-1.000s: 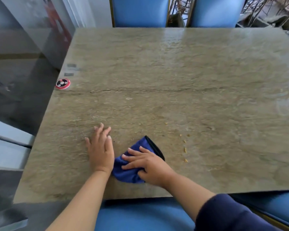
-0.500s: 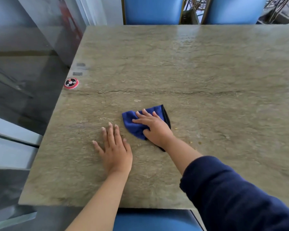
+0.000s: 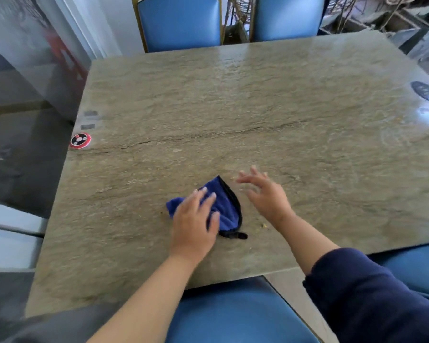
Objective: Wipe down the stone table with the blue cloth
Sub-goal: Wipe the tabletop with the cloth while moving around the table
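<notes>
Head view. The blue cloth (image 3: 224,206) lies bunched on the stone bench (image 3: 258,115), toward the near edge and somewhat left of centre. The left hand (image 3: 193,221) rests flat on the cloth's left portion, fingers (image 3: 203,196) extended and slightly spread, pressing down rather than clamped round it. The right hand (image 3: 268,194) is open and empty, fingers apart, just right of the cloth and not touching it; whether it touches the bench cannot be told, as it is blurred.

Risks, as judged:
- With only a flat palm on it, the cloth may slide out from under the left hand or roll up, leaving streaks unwiped.
- The small yellowish crumbs (image 3: 264,226) near the right wrist may be pushed off the near edge onto the blue seat (image 3: 233,315) below.
- A wide sweep toward the left edge could knock off the round red-and-black button (image 3: 80,140); one toward the far right corner could strike the dark oval device (image 3: 426,91).
- The dark crack (image 3: 208,136) running across the bench may trap debris or snag the cloth.

Materials: the bench is a rectangular slab, greenish-tan, veined, glossy at the far right. The cloth is soft, plush, deep blue with a black bound edge and a small black tab (image 3: 235,235).
</notes>
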{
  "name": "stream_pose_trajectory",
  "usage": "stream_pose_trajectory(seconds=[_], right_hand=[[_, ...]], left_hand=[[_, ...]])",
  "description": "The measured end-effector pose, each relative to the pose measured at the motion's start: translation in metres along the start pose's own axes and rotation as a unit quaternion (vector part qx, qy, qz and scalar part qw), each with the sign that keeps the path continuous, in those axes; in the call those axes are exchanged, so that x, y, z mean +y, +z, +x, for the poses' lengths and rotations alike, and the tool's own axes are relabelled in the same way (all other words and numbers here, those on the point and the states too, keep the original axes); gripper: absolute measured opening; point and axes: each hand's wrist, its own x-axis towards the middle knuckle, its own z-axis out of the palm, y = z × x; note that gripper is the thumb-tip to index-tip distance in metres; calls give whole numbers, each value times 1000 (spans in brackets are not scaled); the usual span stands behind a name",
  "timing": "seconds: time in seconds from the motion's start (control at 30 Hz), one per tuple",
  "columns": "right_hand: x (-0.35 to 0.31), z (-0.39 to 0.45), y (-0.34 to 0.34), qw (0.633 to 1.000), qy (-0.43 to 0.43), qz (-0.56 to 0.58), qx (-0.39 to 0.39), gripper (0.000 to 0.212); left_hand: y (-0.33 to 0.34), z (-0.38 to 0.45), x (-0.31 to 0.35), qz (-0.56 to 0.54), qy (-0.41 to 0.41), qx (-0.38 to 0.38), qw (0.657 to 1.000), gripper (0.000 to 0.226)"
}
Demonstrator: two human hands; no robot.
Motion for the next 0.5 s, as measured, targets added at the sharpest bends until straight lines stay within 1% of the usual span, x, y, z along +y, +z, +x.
stream_pose_trajectory(seconds=[0.03,0.07,0.1,0.13,0.17,0.2,0.3,0.4,0.5], right_hand=[[12,0,-11,998,18,-32,57,37],[24,-1,-22,991,44,-78,101,36],[38,-2,-31,980,79,-124,131,37],[52,-4,-38,970,116,-158,146,40],[63,-8,-43,962,143,-181,146,44],[73,-11,-43,959,151,-200,135,48],[87,-15,-35,949,127,-260,124,52],[86,-11,-31,941,133,-282,134,53],[86,-11,-31,938,132,-293,133,53]], left_hand=[[6,-6,6,42,3,-45,998,54],[12,-10,5,78,-11,-72,994,57],[15,-9,0,102,-28,-83,991,58],[15,-3,-6,115,-43,-81,989,58],[15,4,-13,122,-62,-80,987,59],[14,15,-19,127,-81,-81,985,59],[11,55,-33,103,-130,-93,982,57],[8,106,-41,42,-127,-86,987,58],[14,149,-33,16,-118,-100,988,62]])
